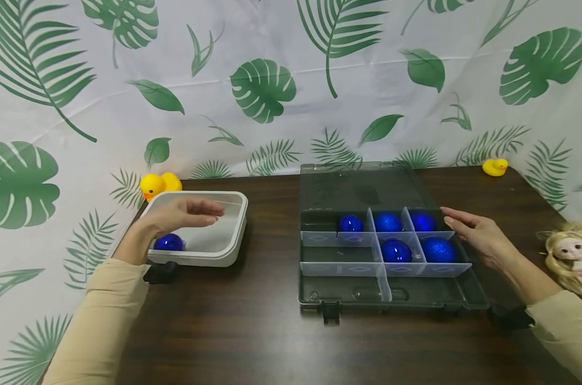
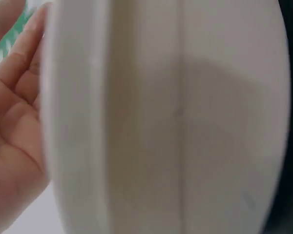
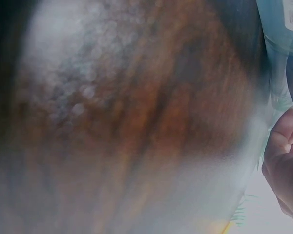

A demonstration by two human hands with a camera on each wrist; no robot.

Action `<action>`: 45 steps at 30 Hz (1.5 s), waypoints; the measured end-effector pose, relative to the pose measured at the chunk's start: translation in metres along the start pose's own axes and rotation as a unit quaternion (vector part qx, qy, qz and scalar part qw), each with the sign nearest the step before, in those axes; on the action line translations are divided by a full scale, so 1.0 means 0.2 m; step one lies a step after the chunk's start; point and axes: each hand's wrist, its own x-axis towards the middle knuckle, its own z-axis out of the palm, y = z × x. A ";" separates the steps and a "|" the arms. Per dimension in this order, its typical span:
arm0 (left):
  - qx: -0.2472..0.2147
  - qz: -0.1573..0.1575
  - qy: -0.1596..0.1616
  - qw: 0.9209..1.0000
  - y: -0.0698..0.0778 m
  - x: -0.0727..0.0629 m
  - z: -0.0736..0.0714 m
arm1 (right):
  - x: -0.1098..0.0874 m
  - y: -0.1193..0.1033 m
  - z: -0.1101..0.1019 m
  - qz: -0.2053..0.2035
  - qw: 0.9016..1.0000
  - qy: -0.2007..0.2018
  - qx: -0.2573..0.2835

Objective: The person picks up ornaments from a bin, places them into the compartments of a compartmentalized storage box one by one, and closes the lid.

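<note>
In the head view we see our left hand (image 1: 185, 214) at centre left, held flat with relaxed, straight fingers over the white tray (image 1: 233, 235), gripping nothing. One blue ball (image 1: 168, 242) lies in the tray's near left corner, just below and slightly left of that hand, partly hidden by the wrist; we cannot tell whether the hand touches it. In the left wrist view the tray's white wall (image 2: 161, 117) fills the frame, blurred, with the open fingers (image 2: 19, 73) at the left edge. Right of centre, our right hand (image 1: 479, 235) rests open against the right rim of the dark divided case (image 1: 349, 297), fingers extended and holding nothing. Five blue balls sit in its compartments, the nearest (image 1: 438, 249) just left of the fingertips. The right wrist view is mostly blur. A yellow duck (image 1: 159, 184) stands behind the tray.
</note>
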 end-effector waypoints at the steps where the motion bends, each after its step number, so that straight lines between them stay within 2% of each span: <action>1: -0.003 -0.008 0.009 1.000 -0.03 -0.03 -0.03 | 0.00 0.00 0.00 0.000 1.000 0.000 -0.001; 4: -0.006 -0.034 0.034 0.999 -0.12 -0.10 -0.10 | 0.00 -0.01 0.00 0.003 1.000 0.002 -0.007; 7: -0.003 -0.060 0.052 0.997 -0.17 -0.15 -0.13 | 0.00 -0.01 0.00 0.004 1.000 0.002 -0.009; 13: -0.001 -0.088 0.069 0.994 -0.23 -0.19 -0.16 | -0.01 -0.01 0.00 0.005 1.000 0.001 -0.001; 20: 0.002 -0.123 0.053 0.991 -0.24 -0.19 -0.17 | -0.01 -0.01 -0.01 0.002 1.000 0.000 -0.002; 28: -0.041 -0.145 0.010 0.989 -0.25 -0.17 -0.16 | 0.00 0.00 0.00 0.002 1.000 0.003 0.004; 35: -0.012 -0.149 0.007 0.989 -0.26 -0.17 -0.16 | -0.01 0.00 0.00 0.000 1.000 0.002 0.002; 40: -0.017 -0.155 0.008 0.988 -0.26 -0.17 -0.15 | -0.01 0.00 0.00 0.000 1.000 0.000 0.004; 45: -0.029 -0.158 0.029 0.987 -0.24 -0.17 -0.15 | -0.01 -0.01 -0.01 -0.001 1.000 -0.001 0.000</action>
